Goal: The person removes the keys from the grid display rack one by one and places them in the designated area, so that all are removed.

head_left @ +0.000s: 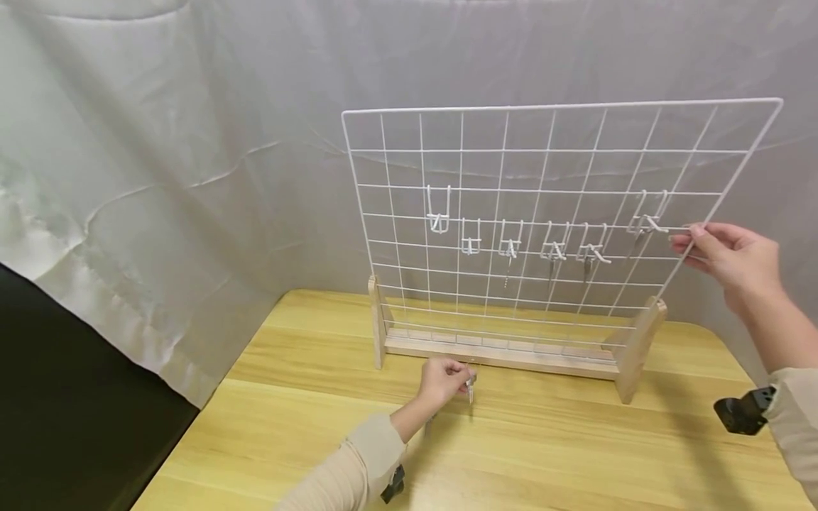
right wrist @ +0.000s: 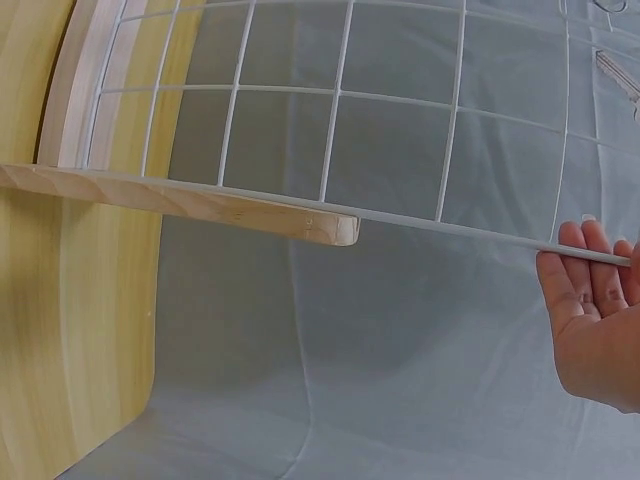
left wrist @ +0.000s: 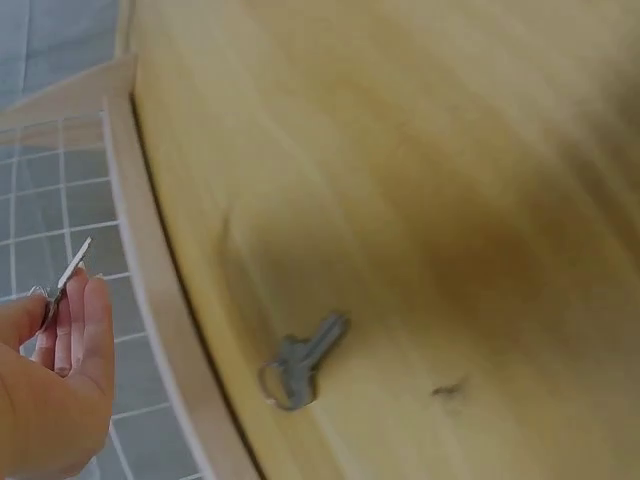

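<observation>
Your left hand (head_left: pixel 441 381) is at the near side of the rack, its thumb and fingers pinching a silvery held key (head_left: pixel 471 392), which hangs just in front of the stand's base and above the worktop (head_left: pixel 543 443). The left wrist view shows the blade sticking out past your fingertips; whether more than one key is in that pinch, you cannot tell from here. A second key (left wrist: pixel 300 370) with a ring lies flat on the worktop near the stand's base, a little blurred. Your right hand (head_left: pixel 744 259) is at the far right, fingers bent around the right-hand bar of the white wire grid (head_left: pixel 562 106), with the thumb on the near side and the other fingers reaching behind. The grid stands upright in a wooden stand (head_left: pixel 498 357), which has a post at the left and another at the right joined by a long base on the worktop. You have six white hooks on the grid: one higher at the left (head_left: pixel 439 223), four lower in a row (head_left: pixel 510 248), and one higher at the right (head_left: pixel 648 223). A thin beaded strand (head_left: pixel 508 273) hangs below the middle of that row, and key-like pieces (head_left: pixel 587 270) hang at the hooks farther right, too small to make out fully. A pale grey curtain (head_left: pixel 211 135) covers the far side and the left, with a black area (head_left: pixel 64 404) at the near left.
</observation>
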